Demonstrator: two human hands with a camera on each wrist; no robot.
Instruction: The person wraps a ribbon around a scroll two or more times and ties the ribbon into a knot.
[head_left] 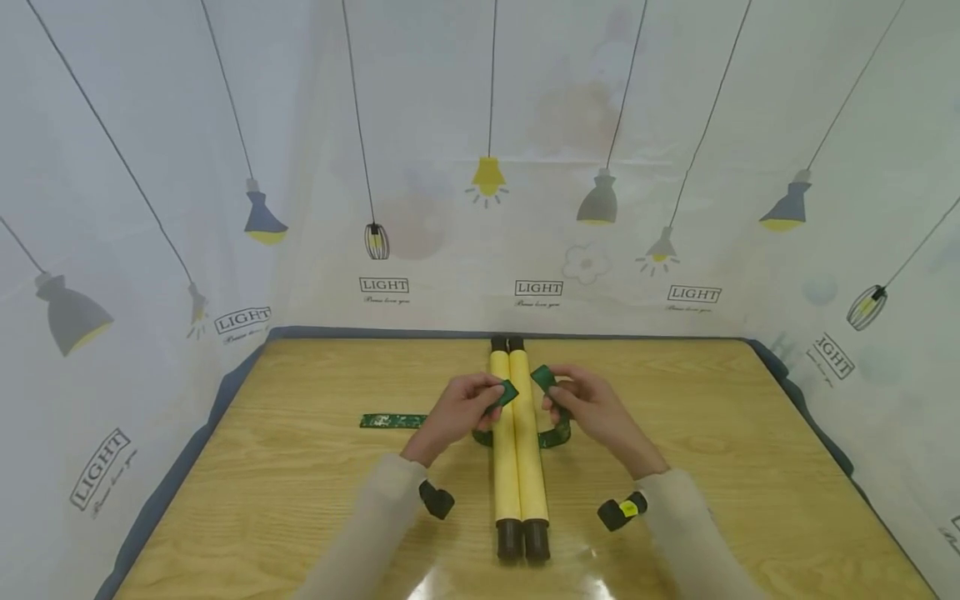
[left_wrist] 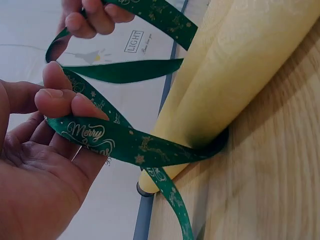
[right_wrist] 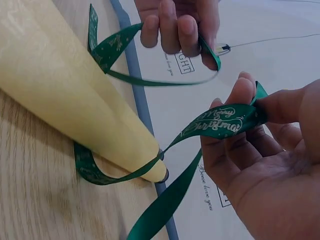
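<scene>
From my head view, I'm looking down on two hands. My left hand is pinching green ribbon and my right hand is pinching a second stretch, just across from the left. Two yellow rolls are lying side by side on the desk, between and below my hands. Four dark end caps are showing, two beyond my hands, two nearer me. One flat ribbon tail is lying left of my left hand.

From the left wrist, the ribbon is wrapping over my left fingers, its "Merry" print facing up, and running down under the rolls beside that hand; a loose length is trailing below it.

From the right wrist, my right thumb and fingers are gripping the ribbon, which is passing under the rolls on that side too. I'm not telling for certain whether it's all one ribbon.

I'm judging this to be the binding step: the next move is probably calling for crossing both held stretches above the rolls.
</scene>
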